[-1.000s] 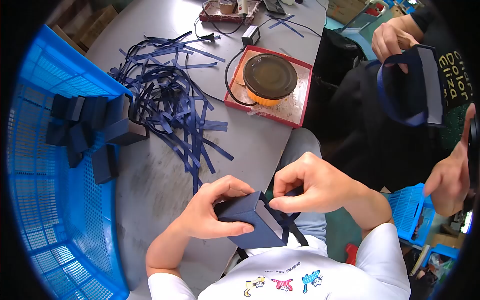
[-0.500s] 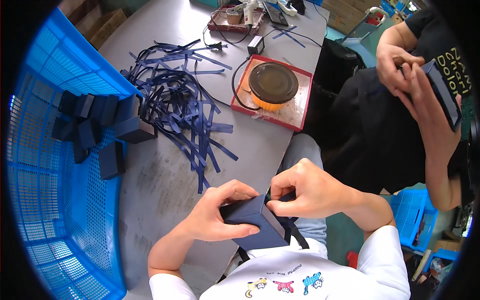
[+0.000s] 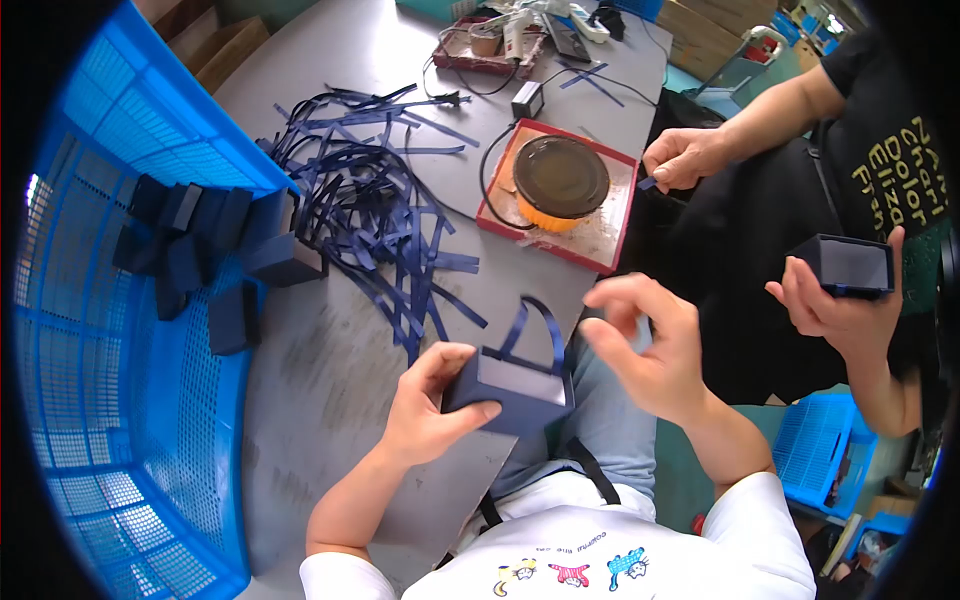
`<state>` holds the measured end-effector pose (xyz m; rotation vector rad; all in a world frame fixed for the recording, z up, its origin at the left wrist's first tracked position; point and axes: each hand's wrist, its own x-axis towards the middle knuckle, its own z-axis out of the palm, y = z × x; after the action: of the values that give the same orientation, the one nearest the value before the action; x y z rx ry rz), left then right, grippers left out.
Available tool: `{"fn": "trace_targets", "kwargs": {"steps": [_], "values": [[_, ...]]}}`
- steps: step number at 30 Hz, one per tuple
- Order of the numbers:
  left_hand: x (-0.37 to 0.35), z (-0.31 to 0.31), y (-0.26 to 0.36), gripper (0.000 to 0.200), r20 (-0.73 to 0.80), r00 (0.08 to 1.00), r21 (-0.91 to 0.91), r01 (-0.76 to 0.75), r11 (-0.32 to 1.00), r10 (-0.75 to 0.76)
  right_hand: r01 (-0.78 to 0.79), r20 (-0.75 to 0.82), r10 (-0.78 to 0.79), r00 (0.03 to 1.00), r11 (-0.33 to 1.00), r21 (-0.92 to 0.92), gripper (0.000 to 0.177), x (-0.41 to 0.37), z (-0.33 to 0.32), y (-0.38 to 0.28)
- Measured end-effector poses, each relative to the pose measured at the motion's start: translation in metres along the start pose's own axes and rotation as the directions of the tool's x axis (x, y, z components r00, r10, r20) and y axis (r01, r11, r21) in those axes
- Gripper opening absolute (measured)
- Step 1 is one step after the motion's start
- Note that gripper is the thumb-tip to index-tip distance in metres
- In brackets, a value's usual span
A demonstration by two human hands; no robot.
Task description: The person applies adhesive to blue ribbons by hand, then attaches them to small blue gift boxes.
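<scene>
A small dark blue box point(image 3: 515, 405) is gripped by my left hand point(image 3: 425, 405), thumb on its near side. Its pale face is turned up, and a blue ribbon loop point(image 3: 553, 335) rises from its far edge. Beside it on the right, my right hand point(image 3: 655, 345) is raised with thumb and forefinger apart, touching nothing. Many loose dark blue ribbons point(image 3: 385, 220) lie heaped on the table beyond my left hand.
Left stands a blue plastic crate point(image 3: 190, 420) holding several dark boxes point(image 3: 233, 318). A round pot point(image 3: 560, 180) sits in a red tray point(image 3: 605, 255). At right, a co-worker holds an open box point(image 3: 848, 266) and a ribbon piece point(image 3: 648, 183).
My right hand has let go of the box and moved up and right. The box has turned, showing its pale face and ribbon loop. The co-worker's hands have separated.
</scene>
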<state>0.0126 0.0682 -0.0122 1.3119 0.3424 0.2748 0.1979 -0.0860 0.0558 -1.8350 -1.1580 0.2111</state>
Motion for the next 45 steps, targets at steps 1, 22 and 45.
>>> {"fn": "trace_targets", "kwargs": {"steps": [1,22,45], "values": [[-0.001,-0.002,0.0,0.044,-0.017,1.0,-0.032,-0.01,0.999,0.009,-0.085,0.061,0.078,0.995,0.988,0.13,0.019,-0.006,0.001,-0.008],[-0.007,-0.028,-0.054,0.09,0.848,0.469,0.067,0.367,0.928,-0.247,0.181,0.626,-0.505,0.594,0.842,0.508,0.015,-0.013,0.051,-0.009],[-0.007,-0.043,-0.001,0.063,0.441,0.883,0.033,-0.194,0.981,0.16,-0.695,0.69,0.267,0.673,0.547,0.467,0.008,0.006,0.076,0.041]]}}
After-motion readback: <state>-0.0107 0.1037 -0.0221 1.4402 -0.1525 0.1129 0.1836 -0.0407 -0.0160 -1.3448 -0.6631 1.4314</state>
